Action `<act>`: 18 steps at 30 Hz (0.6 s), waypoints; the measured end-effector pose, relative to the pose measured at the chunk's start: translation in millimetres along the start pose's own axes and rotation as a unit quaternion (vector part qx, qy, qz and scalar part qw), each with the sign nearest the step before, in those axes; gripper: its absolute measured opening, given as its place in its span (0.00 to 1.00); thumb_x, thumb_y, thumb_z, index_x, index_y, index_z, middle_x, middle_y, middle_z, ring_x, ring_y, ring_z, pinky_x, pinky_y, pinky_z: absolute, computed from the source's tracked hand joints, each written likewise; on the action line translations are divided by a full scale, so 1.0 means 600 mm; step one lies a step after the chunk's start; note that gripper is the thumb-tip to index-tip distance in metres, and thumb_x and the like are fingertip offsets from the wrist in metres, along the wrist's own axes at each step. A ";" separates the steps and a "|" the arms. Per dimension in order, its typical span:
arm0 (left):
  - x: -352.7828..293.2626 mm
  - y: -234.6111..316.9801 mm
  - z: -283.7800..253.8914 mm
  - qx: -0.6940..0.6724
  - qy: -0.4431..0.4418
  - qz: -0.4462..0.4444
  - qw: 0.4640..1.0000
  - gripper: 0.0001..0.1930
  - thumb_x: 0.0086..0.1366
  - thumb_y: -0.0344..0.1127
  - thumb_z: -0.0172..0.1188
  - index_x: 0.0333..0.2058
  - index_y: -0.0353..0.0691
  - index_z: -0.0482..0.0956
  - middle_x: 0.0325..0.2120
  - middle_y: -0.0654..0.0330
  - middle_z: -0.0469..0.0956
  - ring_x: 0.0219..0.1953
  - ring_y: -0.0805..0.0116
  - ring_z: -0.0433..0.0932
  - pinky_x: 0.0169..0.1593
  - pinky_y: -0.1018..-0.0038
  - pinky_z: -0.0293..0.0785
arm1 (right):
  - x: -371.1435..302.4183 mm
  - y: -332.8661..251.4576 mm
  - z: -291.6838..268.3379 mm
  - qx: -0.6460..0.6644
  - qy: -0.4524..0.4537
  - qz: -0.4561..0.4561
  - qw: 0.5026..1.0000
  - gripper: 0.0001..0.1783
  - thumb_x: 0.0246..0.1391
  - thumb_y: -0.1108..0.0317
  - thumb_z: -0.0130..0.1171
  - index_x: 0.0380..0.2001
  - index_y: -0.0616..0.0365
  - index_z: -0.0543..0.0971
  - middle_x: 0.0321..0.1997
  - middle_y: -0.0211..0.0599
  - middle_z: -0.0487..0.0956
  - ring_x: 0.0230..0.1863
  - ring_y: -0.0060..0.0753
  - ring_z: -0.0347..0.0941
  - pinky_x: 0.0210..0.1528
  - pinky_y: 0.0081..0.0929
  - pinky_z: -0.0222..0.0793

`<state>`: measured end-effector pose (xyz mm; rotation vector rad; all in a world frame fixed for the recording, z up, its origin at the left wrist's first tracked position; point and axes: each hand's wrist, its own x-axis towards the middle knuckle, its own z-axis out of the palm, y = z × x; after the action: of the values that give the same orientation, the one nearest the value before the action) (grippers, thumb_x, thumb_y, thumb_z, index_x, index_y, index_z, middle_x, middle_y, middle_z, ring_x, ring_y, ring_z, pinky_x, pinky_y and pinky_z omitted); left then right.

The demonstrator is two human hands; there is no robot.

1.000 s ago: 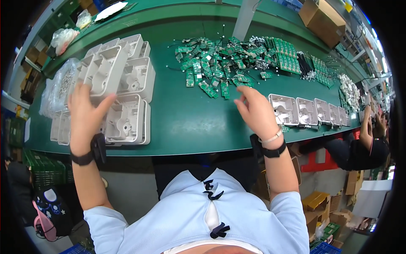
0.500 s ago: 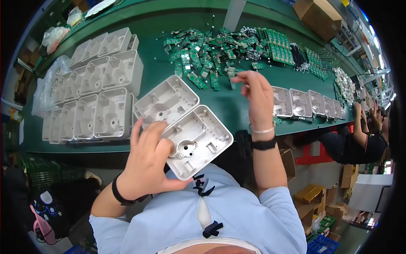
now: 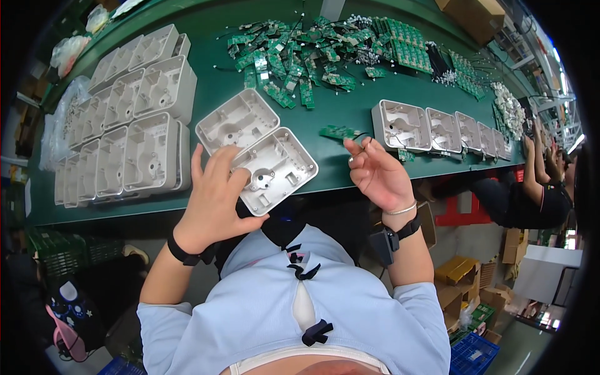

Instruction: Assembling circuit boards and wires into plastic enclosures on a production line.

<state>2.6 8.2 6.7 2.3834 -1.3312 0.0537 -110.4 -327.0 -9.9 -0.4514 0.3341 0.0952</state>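
Two shallow grey housings lie side by side at the table's front edge, their hollow insides up. My left hand (image 3: 215, 197) grips the nearer housing (image 3: 284, 165), fingers over its left wall and thumb at its near corner. The farther housing (image 3: 234, 122) touches it from behind. To their right, my right hand (image 3: 382, 174) pinches the dark wire of a small green circuit board (image 3: 337, 132). The board hangs out to the left of my fingertips, apart from the housings. Its wire's far end is partly hidden by the fingers.
Stacked grey housings (image 3: 147, 153) fill the table's left. A heap of green circuit boards (image 3: 294, 53) lies at the back. A row of housings with wires inside (image 3: 403, 125) runs off to the right, where another person's arms (image 3: 534, 162) show. The green table (image 3: 206, 81) ends near my body.
My right hand has drawn a circuit board from the heap toward me by its wire. The view has shifted; my left hand still holds the nearer housing, which now sits farther from my body.
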 end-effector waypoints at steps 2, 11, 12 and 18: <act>-0.003 0.004 0.006 -0.001 0.015 -0.002 1.000 0.34 0.43 0.50 0.82 0.44 0.40 0.75 0.68 0.39 0.65 0.74 0.37 0.61 0.76 0.31 0.40 | 0.004 0.000 -0.008 -0.039 -0.014 -0.030 0.999 0.07 0.73 0.73 0.58 0.51 0.58 0.77 0.48 0.34 0.81 0.39 0.21 0.77 0.37 0.16 0.73; 0.028 0.047 0.001 -0.012 0.040 0.010 0.999 0.30 0.45 0.45 0.80 0.44 0.40 0.77 0.71 0.41 0.64 0.77 0.36 0.59 0.76 0.32 0.42 | 0.002 0.015 0.037 -0.204 0.017 -0.185 0.961 0.05 0.68 0.77 0.64 0.44 0.58 0.80 0.51 0.41 0.86 0.43 0.29 0.85 0.45 0.21 0.79; 0.035 0.051 0.002 -0.014 0.039 0.010 0.999 0.30 0.45 0.45 0.80 0.44 0.40 0.77 0.71 0.41 0.64 0.77 0.36 0.59 0.76 0.32 0.42 | 0.001 0.020 0.036 -0.205 0.019 -0.185 0.961 0.05 0.68 0.77 0.64 0.44 0.58 0.80 0.51 0.41 0.86 0.43 0.29 0.85 0.45 0.21 0.79; 0.074 0.065 -0.003 0.005 -0.007 0.034 0.999 0.32 0.44 0.43 0.80 0.48 0.41 0.79 0.67 0.41 0.66 0.73 0.38 0.62 0.76 0.34 0.46 | -0.008 0.065 0.039 -0.482 0.025 -0.389 0.785 0.07 0.61 0.81 0.68 0.42 0.63 0.83 0.48 0.43 0.87 0.44 0.33 0.83 0.48 0.24 0.75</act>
<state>-5.4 -44.9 31.4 2.3497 -1.4215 0.0630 -114.6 -281.6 -4.8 -1.5906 0.1005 -0.5943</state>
